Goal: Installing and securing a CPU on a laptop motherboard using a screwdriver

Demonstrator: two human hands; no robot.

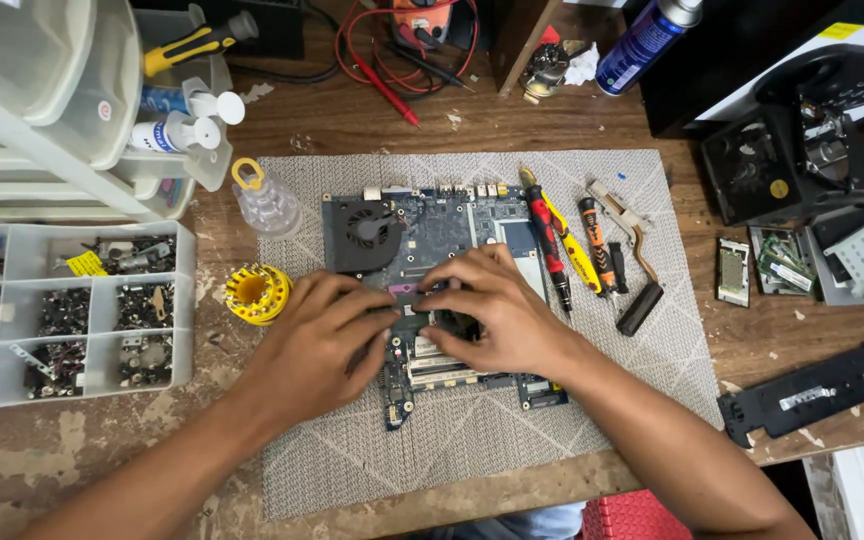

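A blue laptop motherboard (422, 235) with a black cooling fan (364, 232) lies on a grey woven mat (472, 440). My left hand (317, 335) and my right hand (497, 310) rest over the board's middle. Their fingertips meet on a small dark green module (410, 322), pinching it from both sides above the board's slots. The hands hide most of the module and the board under it.
Screwdrivers (550, 240) and a copper heat pipe (637, 245) lie right of the board. A yellow bit holder (255, 293) and a clear bottle (265, 203) stand to the left. A compartment tray of small parts (72, 310), drawers, a spray can (642, 45) and laptop parts ring the mat.
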